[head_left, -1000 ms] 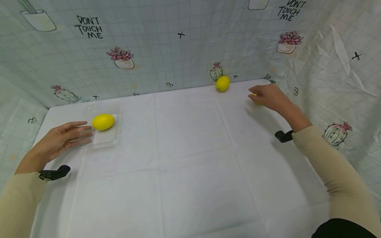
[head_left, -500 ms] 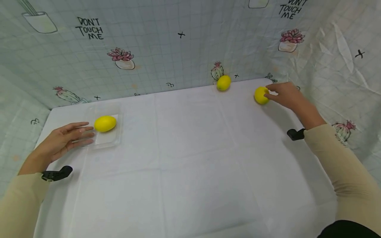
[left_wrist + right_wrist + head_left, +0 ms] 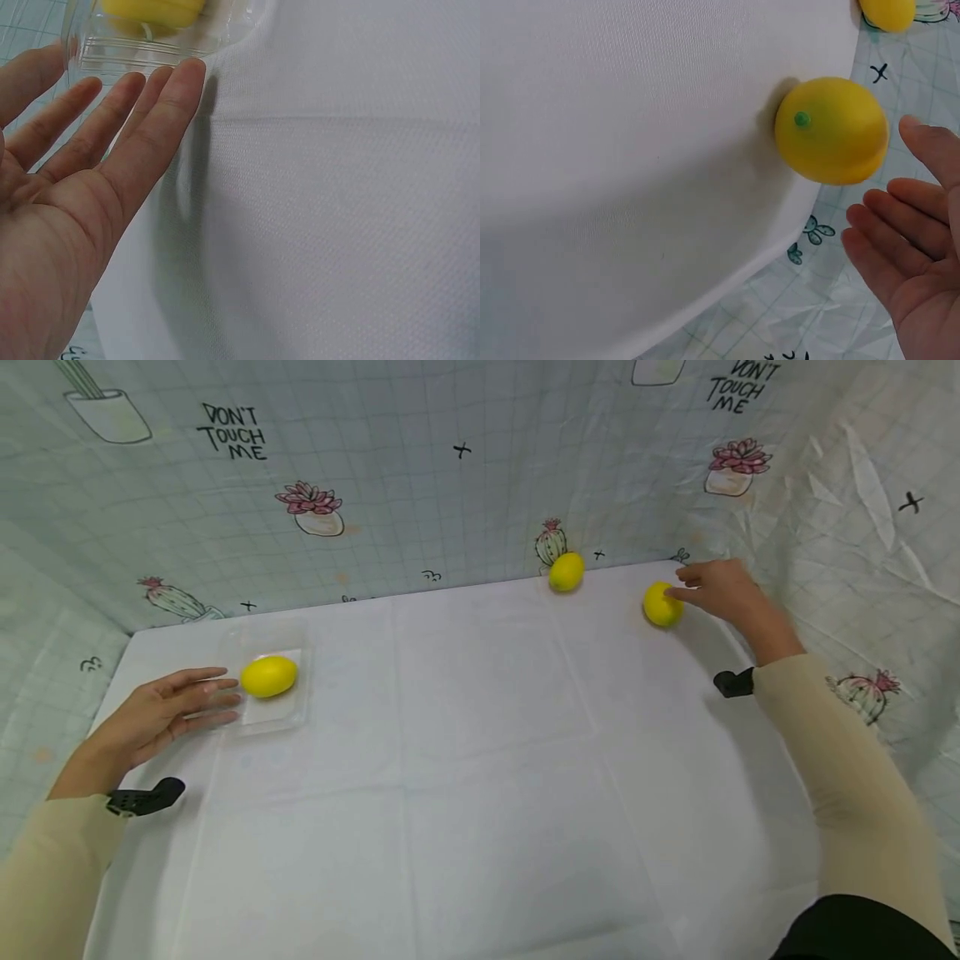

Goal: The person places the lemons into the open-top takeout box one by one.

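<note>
My left hand (image 3: 168,714) has its fingers extended, fingertips right at the left wall of a clear plastic container (image 3: 281,725). Inside that container lies a yellow lemon (image 3: 269,676), partly cut off at the top of the left wrist view. On the far right of the table, my right hand (image 3: 723,593) is beside a second lemon (image 3: 662,605). The right wrist view shows this lemon (image 3: 832,131) with a green stem spot, and a gap between it and my relaxed fingers (image 3: 889,236). Another lemon (image 3: 566,572) sits at the table's back edge, left of the right hand.
White cloth covers the table (image 3: 480,760). A printed fabric curtain (image 3: 420,485) with cactus drawings hangs right behind the back edge and along both sides. The right-hand lemon lies near the table's right corner.
My right hand has drawn back to the right from over the right-hand lemon, uncovering it and letting it go. My left hand keeps its place by the container.
</note>
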`<move>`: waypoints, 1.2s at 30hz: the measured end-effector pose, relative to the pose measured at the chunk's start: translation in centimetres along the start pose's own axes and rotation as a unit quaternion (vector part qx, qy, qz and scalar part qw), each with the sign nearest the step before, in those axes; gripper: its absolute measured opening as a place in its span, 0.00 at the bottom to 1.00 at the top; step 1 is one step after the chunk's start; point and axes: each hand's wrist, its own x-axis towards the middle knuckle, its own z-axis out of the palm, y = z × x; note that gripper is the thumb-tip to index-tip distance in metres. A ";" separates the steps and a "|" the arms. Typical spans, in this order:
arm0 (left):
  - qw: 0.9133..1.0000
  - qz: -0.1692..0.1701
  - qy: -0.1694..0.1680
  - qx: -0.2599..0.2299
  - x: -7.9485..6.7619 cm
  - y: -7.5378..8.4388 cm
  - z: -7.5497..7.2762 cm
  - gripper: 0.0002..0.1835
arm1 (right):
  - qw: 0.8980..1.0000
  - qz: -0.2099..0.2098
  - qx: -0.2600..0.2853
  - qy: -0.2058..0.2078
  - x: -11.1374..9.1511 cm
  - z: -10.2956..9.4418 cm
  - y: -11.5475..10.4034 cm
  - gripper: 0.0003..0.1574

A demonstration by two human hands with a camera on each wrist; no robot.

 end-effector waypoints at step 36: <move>1.000 0.003 -0.001 -0.005 0.2 -0.1 0.0 0.27 | 0.988 0.067 0.064 -0.121 2.1 1.1 -0.4 0.50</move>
